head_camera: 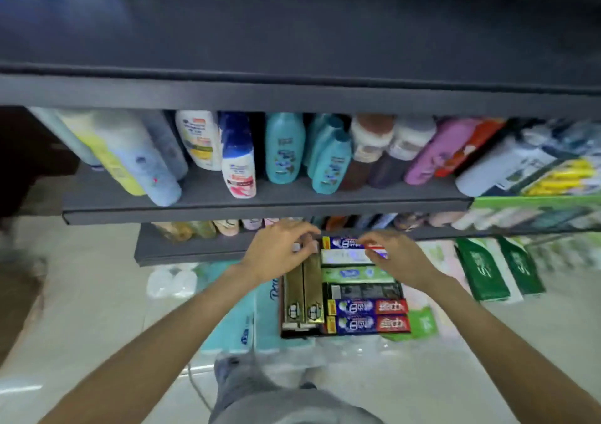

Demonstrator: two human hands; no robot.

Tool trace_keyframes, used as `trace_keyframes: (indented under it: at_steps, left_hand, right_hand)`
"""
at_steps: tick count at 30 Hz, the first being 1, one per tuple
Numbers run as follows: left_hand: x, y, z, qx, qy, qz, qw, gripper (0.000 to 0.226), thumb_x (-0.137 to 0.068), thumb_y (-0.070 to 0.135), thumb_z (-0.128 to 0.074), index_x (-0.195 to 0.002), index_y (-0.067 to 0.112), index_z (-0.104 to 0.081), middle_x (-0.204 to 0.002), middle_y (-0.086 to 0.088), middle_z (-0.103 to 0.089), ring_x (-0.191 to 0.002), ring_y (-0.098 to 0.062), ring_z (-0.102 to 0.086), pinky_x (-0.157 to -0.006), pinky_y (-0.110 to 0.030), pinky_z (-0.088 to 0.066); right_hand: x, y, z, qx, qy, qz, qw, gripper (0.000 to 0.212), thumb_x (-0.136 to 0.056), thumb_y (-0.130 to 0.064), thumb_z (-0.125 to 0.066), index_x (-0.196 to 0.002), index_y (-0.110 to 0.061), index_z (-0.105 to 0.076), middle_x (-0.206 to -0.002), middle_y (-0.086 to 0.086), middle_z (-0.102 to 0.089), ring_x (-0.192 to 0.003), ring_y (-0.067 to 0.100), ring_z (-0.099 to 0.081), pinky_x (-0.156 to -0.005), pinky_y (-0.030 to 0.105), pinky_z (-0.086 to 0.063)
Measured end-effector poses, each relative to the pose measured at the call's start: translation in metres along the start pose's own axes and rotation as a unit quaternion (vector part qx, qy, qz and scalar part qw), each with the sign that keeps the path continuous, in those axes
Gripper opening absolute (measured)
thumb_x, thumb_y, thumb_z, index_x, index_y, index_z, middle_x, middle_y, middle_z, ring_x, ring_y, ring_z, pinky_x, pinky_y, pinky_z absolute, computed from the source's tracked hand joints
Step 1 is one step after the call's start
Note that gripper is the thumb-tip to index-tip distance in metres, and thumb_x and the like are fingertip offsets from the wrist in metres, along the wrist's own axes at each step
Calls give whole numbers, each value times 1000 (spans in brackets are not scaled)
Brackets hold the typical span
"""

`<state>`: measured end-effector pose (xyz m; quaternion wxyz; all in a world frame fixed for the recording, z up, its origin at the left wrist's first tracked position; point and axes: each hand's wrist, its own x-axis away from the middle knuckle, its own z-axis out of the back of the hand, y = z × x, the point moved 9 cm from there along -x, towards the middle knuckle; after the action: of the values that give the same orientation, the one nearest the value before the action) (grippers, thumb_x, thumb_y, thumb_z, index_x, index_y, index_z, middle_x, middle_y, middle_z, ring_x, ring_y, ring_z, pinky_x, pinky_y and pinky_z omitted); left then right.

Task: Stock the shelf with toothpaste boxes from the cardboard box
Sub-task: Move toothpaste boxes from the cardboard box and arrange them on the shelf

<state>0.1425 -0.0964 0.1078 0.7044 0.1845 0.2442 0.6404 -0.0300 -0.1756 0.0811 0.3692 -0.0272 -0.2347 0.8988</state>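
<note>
Both hands are lowered into the cardboard box (pixel 341 334) of toothpaste boxes: the left hand (pixel 279 248) is curled on the gold box (pixel 311 288), the right hand (pixel 390 253) pinches the blue box (pixel 346 242); with two loose grips, one may be dropped short of the shelf (pixel 260 205)

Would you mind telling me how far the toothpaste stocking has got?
Barely begun, it seems. No toothpaste is visible on the shelves, which show bottles and blurred items. In hand: the left hand and right hand reach into the far end of the cardboard box, around the top blue toothpaste box; whether either has a grip is unclear. Left: the gold, white, green, black and blue boxes inside.
</note>
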Motion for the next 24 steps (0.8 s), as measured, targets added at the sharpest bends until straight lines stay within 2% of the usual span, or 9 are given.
trace_keyframes:
  at_steps: [3,6,10,13,17,19,21,23,24]
  left_hand:
    - [4,-21,-96,-33,-110,119,986,42,-91,35,-52,-132,26,-47,-134,2,-50,-125,-20,-44,-98,-34,-40]
    - [6,-23,-151,-57,-152,152,975,49,-90,33,-53,-137,23,-41,-139,-1,-44,-129,-22,-36,-106,-35,-33]
    - [5,-21,-191,-126,-167,183,961,54,-91,35,-52,-140,20,-37,-140,-3,-41,-134,-23,-30,-108,-39,-34]
    - [-1,-21,-207,-190,-179,189,947,57,-90,37,-55,-140,18,-35,-137,-5,-42,-131,-25,-31,-107,-39,-34]
    - [-11,-25,-212,-241,-174,176,939,54,-87,44,-58,-131,16,-43,-130,-6,-46,-122,-25,-37,-104,-38,-34]
    - [-14,-27,-204,-153,-158,186,958,50,-86,48,-57,-127,21,-48,-130,-3,-47,-122,-22,-39,-105,-37,-36]
    - [-11,-22,-189,19,-158,202,966,43,-86,51,-55,-122,28,-51,-129,1,-52,-121,-20,-46,-101,-40,-41]
    - [-6,-9,-163,198,-142,204,948,31,-89,45,-56,-117,34,-52,-125,7,-57,-114,-20,-55,-96,-38,-47]
    - [-3,-3,-144,271,-107,210,933,26,-89,40,-59,-114,36,-54,-122,10,-59,-110,-19,-58,-94,-36,-48]
  right_hand:
    - [24,66,-43,80,-52,-73,993,37,-84,-15,-64,-121,-15,-59,-125,7,-59,-118,28,-52,-96,37,-41]
    - [36,108,-83,165,-119,-110,973,55,-84,-22,-61,-136,-20,-43,-138,2,-45,-127,24,-41,-101,34,-34]
    - [38,135,-112,191,-100,-141,966,57,-82,-16,-64,-134,-22,-41,-133,3,-44,-122,26,-42,-99,36,-34]
    - [29,137,-120,255,-80,-101,958,45,-86,-20,-61,-128,-18,-44,-128,7,-49,-118,27,-43,-97,35,-35]
    - [26,132,-99,195,-64,-65,977,42,-88,-31,-57,-128,-20,-47,-129,4,-51,-120,25,-44,-96,36,-38]
    - [31,123,-64,142,-36,-51,988,39,-89,-34,-57,-125,-21,-51,-126,3,-54,-119,23,-46,-92,35,-40]
    - [35,112,-23,76,-31,-46,996,35,-89,-37,-59,-120,-21,-57,-119,5,-60,-113,24,-52,-87,36,-43]
    - [38,101,15,12,-37,-46,998,31,-89,-39,-60,-114,-21,-63,-112,5,-66,-104,24,-59,-83,35,-45]
    - [39,92,31,-17,-42,-42,998,28,-88,-39,-60,-110,-22,-64,-108,3,-67,-100,22,-60,-82,33,-45]
